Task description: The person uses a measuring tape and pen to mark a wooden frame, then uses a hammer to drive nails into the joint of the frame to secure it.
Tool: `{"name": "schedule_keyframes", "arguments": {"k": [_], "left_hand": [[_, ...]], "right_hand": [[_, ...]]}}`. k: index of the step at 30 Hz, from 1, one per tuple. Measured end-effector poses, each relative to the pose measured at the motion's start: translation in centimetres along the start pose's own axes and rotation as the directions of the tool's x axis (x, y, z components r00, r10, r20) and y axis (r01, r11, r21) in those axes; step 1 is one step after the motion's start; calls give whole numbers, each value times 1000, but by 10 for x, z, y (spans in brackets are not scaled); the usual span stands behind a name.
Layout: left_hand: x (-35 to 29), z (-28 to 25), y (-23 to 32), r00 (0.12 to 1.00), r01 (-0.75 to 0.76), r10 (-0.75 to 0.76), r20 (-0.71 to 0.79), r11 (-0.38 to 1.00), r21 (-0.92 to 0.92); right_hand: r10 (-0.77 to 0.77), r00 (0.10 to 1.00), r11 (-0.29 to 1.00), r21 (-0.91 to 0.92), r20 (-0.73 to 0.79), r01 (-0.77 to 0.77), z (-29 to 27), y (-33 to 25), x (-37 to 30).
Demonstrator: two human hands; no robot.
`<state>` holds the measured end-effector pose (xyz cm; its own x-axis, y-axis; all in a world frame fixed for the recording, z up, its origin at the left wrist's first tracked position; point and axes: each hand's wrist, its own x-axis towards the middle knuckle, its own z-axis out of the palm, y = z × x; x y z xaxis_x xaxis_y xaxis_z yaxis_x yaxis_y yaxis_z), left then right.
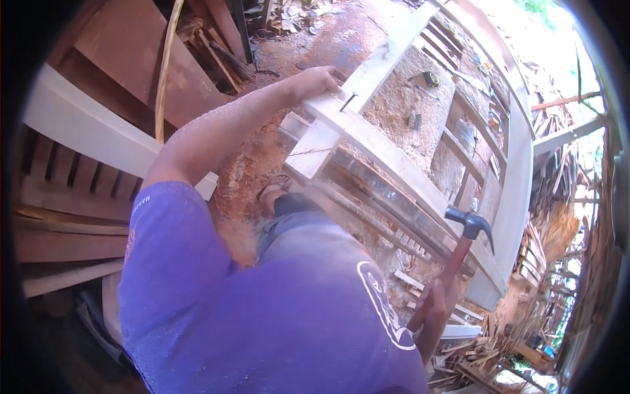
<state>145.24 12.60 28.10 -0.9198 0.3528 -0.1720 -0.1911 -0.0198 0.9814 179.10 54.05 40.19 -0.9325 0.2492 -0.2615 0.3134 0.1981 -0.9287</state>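
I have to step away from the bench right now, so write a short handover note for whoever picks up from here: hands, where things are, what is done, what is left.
Left hand: reached out, fingers steadying a nail that stands tilted on the pale wooden frame.
Right hand: gripping the handle of a claw hammer, held low and well clear of the nail.
Frame lies across the sawdust-covered bench, with a tape measure on the bench beyond it.
Done: nail placed on the crosspiece at the joint.
Left: the nail still stands proud, not driven in; likely next is hammering it down.
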Motion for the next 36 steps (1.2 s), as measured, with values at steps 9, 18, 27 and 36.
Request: {"name": "schedule_keyframes", "arguments": {"k": [9, 18, 27, 36], "left_hand": [[-7, 5, 16, 997, 54, -61, 42, 987, 152], [-13, 8, 9, 998, 54, -57, -36, 996, -69], [-9, 2, 4, 996, 75, -79, -37, 992, -102], [-10, 6, 5, 995, 80, -85, -48, 992, -96]], "right_hand": [[-150, 989, 986, 73, 20, 148, 13, -17, 55], [-176, 984, 963, 214, 38, 164, 50, -33, 96], [-153, 987, 951, 277, 50, 134, 72, -45, 113], [-117, 991, 958, 269, 59, 97, 87, -46, 108]]}}
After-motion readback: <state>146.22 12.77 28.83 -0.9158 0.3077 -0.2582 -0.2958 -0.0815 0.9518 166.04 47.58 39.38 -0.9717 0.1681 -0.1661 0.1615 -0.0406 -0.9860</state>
